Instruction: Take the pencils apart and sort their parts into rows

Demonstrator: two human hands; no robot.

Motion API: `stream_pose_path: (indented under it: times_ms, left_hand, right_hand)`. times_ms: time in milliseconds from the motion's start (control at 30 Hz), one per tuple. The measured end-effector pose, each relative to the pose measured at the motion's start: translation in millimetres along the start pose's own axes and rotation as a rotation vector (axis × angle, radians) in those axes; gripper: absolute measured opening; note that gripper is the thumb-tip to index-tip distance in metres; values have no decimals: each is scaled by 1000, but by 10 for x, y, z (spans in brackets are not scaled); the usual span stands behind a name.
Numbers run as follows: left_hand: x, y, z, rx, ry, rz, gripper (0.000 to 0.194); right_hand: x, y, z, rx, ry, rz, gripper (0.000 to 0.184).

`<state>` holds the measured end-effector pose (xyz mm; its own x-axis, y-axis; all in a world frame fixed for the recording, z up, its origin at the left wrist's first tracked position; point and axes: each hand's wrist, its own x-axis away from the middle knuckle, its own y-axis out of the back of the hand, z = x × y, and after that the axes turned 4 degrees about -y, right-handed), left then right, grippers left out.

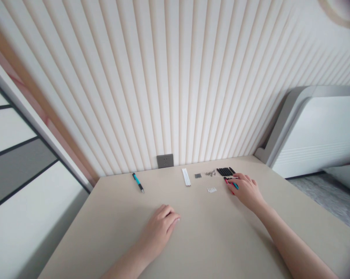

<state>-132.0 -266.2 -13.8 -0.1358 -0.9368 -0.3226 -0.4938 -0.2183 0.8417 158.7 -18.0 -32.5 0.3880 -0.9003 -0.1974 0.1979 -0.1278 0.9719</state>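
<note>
My right hand [246, 190] reaches over a row of coloured pen barrels [235, 185] at the right of the table. Its thumb and fingers close around a red and black barrel at the row's left end, and the hand covers much of the row. Behind it lie several black tubes [225, 171], side by side. My left hand [162, 224] rests on the table nearer to me, fingers curled inward. A tiny pale spot shows at its fingertips; I cannot tell whether it is a nail or a small part.
Further left lie small white pieces [212, 190], metal tips [211, 173], dark springs [198, 176] and white refills [186, 177]. A blue and black pen [138, 183] lies at the left. A ribbed wall with a socket [165, 160] bounds the table's back; a bed [320, 128] stands right.
</note>
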Motion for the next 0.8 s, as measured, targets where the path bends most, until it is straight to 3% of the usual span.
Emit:
stream_pose_path:
  times_ms: [267,400,567,700,800]
  left_hand:
    - [8,-21,13,-16,10,14,17]
    - [15,-25,20,-21,20,38,17]
    - [1,-4,-7,-32,17,29,13]
    - [-16,11,-42,-42,24,-12,9]
    - [-9,-1,-44,-33,28,-43,9]
  right_hand:
    - [20,1,-8,8,16,-11,30]
    - [38,39,59,-35,29,-84,29]
    - [218,141,555,-267,252,-188,29]
    - [499,183,1107,-447,537,-127,26]
    - [680,168,1381,-506,681,-93,23]
